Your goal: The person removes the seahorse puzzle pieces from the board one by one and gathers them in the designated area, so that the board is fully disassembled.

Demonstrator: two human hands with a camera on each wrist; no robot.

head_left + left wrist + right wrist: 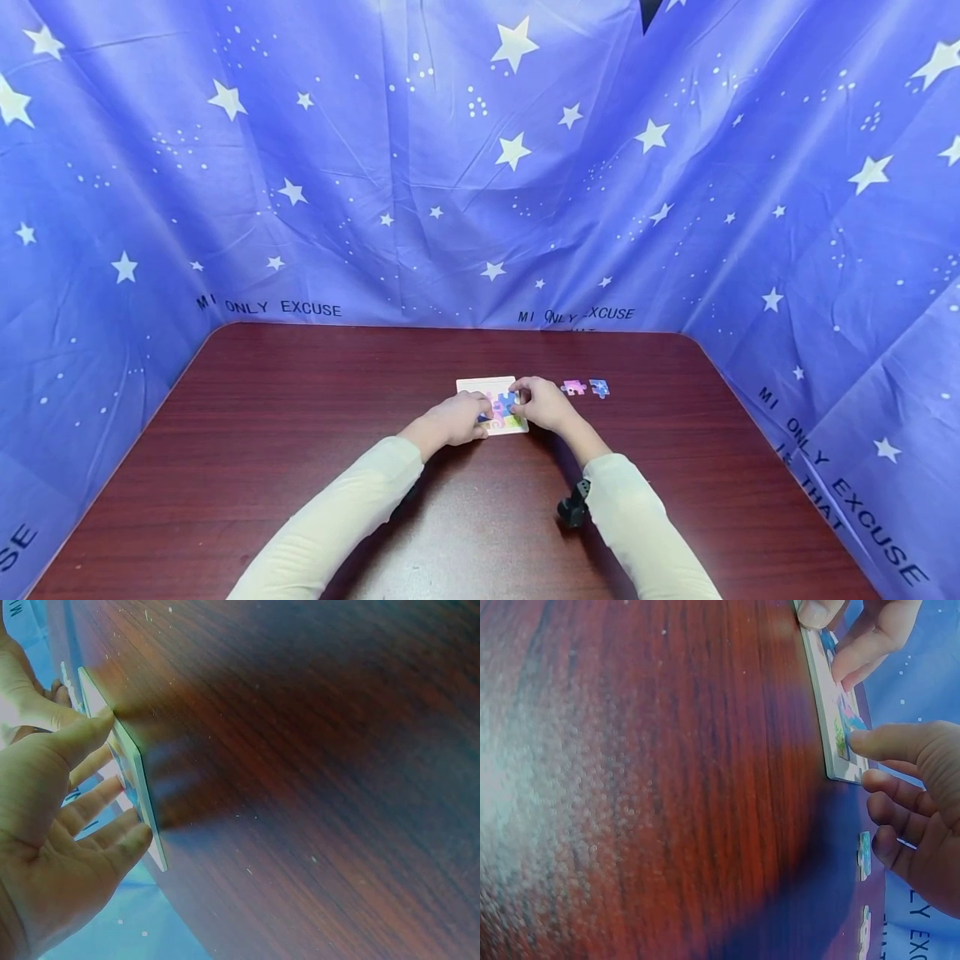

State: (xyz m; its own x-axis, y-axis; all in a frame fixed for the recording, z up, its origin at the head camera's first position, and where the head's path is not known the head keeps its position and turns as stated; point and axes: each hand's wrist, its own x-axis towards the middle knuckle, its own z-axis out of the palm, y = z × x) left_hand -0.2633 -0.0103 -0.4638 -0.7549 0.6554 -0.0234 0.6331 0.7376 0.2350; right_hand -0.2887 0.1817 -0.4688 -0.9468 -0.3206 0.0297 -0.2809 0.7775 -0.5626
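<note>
A small jigsaw puzzle in a pale tray (pixel 486 383) lies flat on the table, with pink, blue and yellow-green pieces inside it. My left hand (pixel 453 417) rests at the tray's left side; in the left wrist view its fingers (pixel 90 806) are spread and fairly straight, touching frame and pieces. At the right side, my right hand (pixel 546 403) pinches a blue puzzle piece (pixel 505 403) over the tray. The right wrist view has the right thumb (pixel 877 744) against that piece, by the tray's corner. Part of the puzzle is hidden beneath the left hand.
To the right of the tray, a pink puzzle piece (pixel 574 388) and a blue star-patterned piece (pixel 600 388) lie loose on the dark red wooden table (pixel 360 358). A blue star-printed curtain (pixel 450 167) stands behind the table and along both sides.
</note>
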